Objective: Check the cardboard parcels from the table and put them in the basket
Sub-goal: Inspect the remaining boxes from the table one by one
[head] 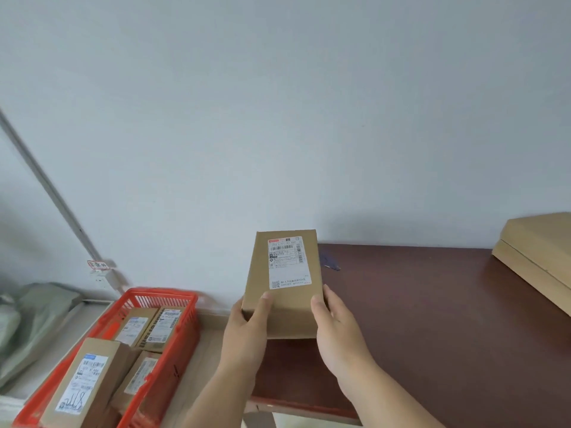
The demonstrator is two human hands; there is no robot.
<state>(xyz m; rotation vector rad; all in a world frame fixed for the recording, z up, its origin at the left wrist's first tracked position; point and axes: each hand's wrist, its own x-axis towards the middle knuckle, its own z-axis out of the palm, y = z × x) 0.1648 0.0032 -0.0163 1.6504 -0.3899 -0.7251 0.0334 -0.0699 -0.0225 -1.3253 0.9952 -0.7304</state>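
I see both hands gripping one cardboard parcel [282, 284] just below the centre of the frame, raised above the left end of the dark brown bench [432, 304]. The left hand [247, 329] curls round its lower left edge with the thumb on top; the right hand [335, 329] clasps the lower right edge the same way. The parcel's white shipping label [287, 262] faces me. At lower left, the red basket [173, 344] holds several labelled parcels [89, 378]. A larger flat box [537, 248] sits at the bench's right edge.
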